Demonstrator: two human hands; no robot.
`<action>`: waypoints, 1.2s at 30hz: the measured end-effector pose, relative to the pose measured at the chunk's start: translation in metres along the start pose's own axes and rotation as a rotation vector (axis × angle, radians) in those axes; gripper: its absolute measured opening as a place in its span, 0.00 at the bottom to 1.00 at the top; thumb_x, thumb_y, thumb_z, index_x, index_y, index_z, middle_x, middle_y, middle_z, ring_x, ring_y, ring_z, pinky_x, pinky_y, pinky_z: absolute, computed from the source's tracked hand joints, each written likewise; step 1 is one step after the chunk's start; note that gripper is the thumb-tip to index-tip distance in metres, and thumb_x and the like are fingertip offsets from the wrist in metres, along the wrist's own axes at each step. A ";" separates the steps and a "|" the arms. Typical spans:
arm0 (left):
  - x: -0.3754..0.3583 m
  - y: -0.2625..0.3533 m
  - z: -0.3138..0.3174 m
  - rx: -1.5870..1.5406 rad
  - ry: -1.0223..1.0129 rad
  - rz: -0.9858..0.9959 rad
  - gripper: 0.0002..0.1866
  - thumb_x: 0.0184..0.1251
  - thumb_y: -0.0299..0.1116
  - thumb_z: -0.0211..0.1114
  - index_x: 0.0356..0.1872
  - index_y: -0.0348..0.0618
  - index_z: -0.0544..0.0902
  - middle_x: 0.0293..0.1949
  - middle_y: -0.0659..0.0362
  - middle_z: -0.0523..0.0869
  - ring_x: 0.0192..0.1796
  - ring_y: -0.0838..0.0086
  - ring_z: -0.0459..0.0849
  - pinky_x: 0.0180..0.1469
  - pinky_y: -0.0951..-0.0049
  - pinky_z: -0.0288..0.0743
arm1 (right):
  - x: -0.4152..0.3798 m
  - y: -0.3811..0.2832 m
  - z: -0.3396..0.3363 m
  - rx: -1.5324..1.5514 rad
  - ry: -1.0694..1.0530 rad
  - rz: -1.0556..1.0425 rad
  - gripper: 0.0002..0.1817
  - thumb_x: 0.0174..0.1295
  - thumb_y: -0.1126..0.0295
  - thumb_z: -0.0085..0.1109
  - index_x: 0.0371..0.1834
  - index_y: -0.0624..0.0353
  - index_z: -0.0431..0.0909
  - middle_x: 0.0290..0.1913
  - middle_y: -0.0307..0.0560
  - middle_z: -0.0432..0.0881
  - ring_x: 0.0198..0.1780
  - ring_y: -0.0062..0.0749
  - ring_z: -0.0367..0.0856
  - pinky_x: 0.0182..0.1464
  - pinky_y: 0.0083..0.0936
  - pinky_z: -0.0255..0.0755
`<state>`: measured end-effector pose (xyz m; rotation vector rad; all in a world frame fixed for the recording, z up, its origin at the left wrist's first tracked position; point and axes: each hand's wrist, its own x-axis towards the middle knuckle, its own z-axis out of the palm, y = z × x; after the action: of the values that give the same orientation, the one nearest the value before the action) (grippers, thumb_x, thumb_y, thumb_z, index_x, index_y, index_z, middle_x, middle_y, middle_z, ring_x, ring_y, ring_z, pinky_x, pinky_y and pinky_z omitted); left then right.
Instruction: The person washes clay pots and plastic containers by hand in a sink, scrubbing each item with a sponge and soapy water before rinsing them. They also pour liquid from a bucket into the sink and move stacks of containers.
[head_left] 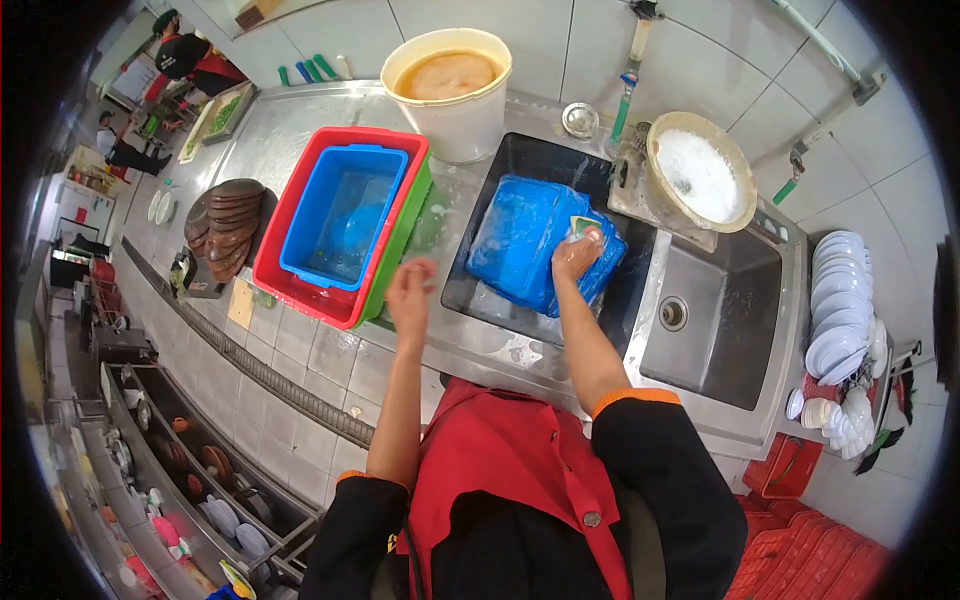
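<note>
A blue plastic tub [515, 240] with suds on it lies in the dark left sink basin [515, 150]. My right hand [577, 256] is closed on a small green and white sponge [586, 226], pressed against the tub's right part. My left hand [410, 290] hangs over the counter edge between the stacked bins and the sink, fingers partly curled and apart, holding nothing. Beside it stand nested bins, a blue one [340, 215] with some water inside a red one [268, 262], with a green one [412, 222] beneath.
A white bucket of brownish liquid [450, 120] stands behind. A bowl of suds [702, 168] rests above the right basin [712, 320]. White dishes [840, 300] are racked at right, brown plates [228, 225] stacked at left. Two people [195, 55] [118, 145] are far off at upper left.
</note>
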<state>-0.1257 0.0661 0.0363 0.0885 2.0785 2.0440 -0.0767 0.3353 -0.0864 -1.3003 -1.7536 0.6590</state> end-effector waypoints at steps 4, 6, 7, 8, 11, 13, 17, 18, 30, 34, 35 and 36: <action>0.028 0.030 -0.059 0.597 0.584 0.415 0.12 0.65 0.33 0.55 0.43 0.36 0.80 0.51 0.50 0.79 0.52 0.62 0.77 0.54 0.64 0.71 | 0.019 -0.019 -0.027 0.076 0.073 -0.302 0.13 0.49 0.76 0.59 0.36 0.63 0.66 0.54 0.63 0.67 0.55 0.61 0.66 0.59 0.46 0.60; 0.065 0.011 -0.096 0.607 0.671 0.268 0.17 0.62 0.36 0.58 0.46 0.33 0.77 0.53 0.45 0.76 0.55 0.56 0.74 0.58 0.60 0.67 | 0.057 -0.056 -0.056 0.235 0.127 -0.552 0.13 0.50 0.74 0.61 0.34 0.62 0.65 0.51 0.63 0.69 0.54 0.59 0.67 0.58 0.48 0.61; 0.082 0.005 -0.112 0.612 0.755 0.123 0.23 0.59 0.38 0.60 0.50 0.29 0.74 0.55 0.39 0.73 0.58 0.50 0.71 0.61 0.56 0.64 | 0.083 -0.081 -0.081 0.228 0.175 -0.651 0.15 0.50 0.71 0.63 0.35 0.62 0.66 0.48 0.62 0.71 0.54 0.59 0.68 0.57 0.47 0.62; 0.093 0.007 -0.122 0.690 0.662 0.035 0.28 0.56 0.39 0.62 0.52 0.26 0.70 0.56 0.35 0.70 0.59 0.47 0.69 0.63 0.55 0.61 | 0.109 -0.094 -0.093 0.135 0.268 -0.661 0.19 0.47 0.70 0.67 0.37 0.62 0.68 0.42 0.57 0.72 0.49 0.53 0.70 0.54 0.43 0.64; 0.129 0.004 -0.134 0.947 0.739 -0.044 0.34 0.52 0.37 0.64 0.54 0.18 0.64 0.55 0.31 0.69 0.60 0.42 0.68 0.63 0.56 0.62 | 0.205 -0.101 -0.113 -0.130 0.160 -0.519 0.20 0.50 0.62 0.64 0.40 0.65 0.73 0.43 0.60 0.76 0.49 0.56 0.74 0.52 0.44 0.67; 0.145 -0.020 -0.155 1.003 0.861 -0.043 0.33 0.51 0.36 0.64 0.52 0.17 0.65 0.54 0.32 0.71 0.58 0.42 0.69 0.62 0.56 0.65 | 0.247 -0.092 -0.113 -0.457 -0.192 -0.267 0.21 0.53 0.60 0.59 0.43 0.67 0.75 0.47 0.64 0.76 0.53 0.57 0.74 0.55 0.42 0.67; 0.151 -0.002 -0.169 0.735 0.758 -0.276 0.21 0.47 0.32 0.65 0.41 0.25 0.77 0.39 0.43 0.81 0.45 0.55 0.80 0.50 0.62 0.73 | 0.311 -0.012 -0.064 -0.942 -0.772 -0.182 0.22 0.56 0.58 0.54 0.44 0.67 0.77 0.50 0.65 0.77 0.54 0.54 0.75 0.57 0.39 0.67; 0.146 0.008 -0.171 0.535 0.748 -0.341 0.16 0.45 0.30 0.65 0.34 0.29 0.81 0.32 0.49 0.84 0.38 0.63 0.83 0.43 0.66 0.74 | 0.321 0.004 -0.057 -0.973 -0.847 -0.182 0.22 0.57 0.57 0.52 0.44 0.67 0.77 0.50 0.65 0.77 0.54 0.53 0.75 0.57 0.39 0.67; 0.059 0.142 -0.135 -0.216 0.673 0.337 0.08 0.44 0.17 0.55 0.28 0.40 0.75 0.26 0.62 0.77 0.27 0.77 0.73 0.31 0.77 0.68 | 0.369 0.018 -0.060 0.191 -0.333 -0.085 0.24 0.62 0.52 0.49 0.43 0.64 0.80 0.41 0.53 0.82 0.43 0.35 0.80 0.47 0.32 0.71; 0.024 0.157 -0.054 -0.372 0.477 0.272 0.14 0.44 0.17 0.54 0.35 0.40 0.74 0.29 0.61 0.78 0.28 0.76 0.75 0.34 0.77 0.71 | 0.254 -0.090 -0.116 0.998 -0.615 -0.018 0.23 0.66 0.58 0.47 0.56 0.66 0.71 0.51 0.46 0.78 0.49 0.36 0.78 0.52 0.32 0.71; 0.027 0.143 -0.039 -0.299 0.420 0.261 0.14 0.44 0.17 0.53 0.35 0.40 0.74 0.28 0.62 0.77 0.29 0.77 0.75 0.35 0.78 0.70 | 0.221 -0.114 -0.122 0.624 -0.657 -0.328 0.23 0.65 0.58 0.50 0.56 0.65 0.73 0.51 0.47 0.79 0.51 0.35 0.77 0.54 0.31 0.70; 0.018 0.144 -0.012 -0.258 0.382 0.215 0.14 0.45 0.17 0.53 0.36 0.41 0.75 0.28 0.63 0.77 0.30 0.79 0.75 0.35 0.79 0.70 | 0.189 -0.139 -0.128 0.281 -0.602 -0.641 0.23 0.64 0.58 0.53 0.56 0.65 0.74 0.51 0.48 0.79 0.53 0.33 0.76 0.56 0.30 0.69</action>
<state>-0.1617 0.0614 0.1773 -0.1390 2.0577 2.6173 -0.0587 0.4597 0.1493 -0.3021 -2.2881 0.9217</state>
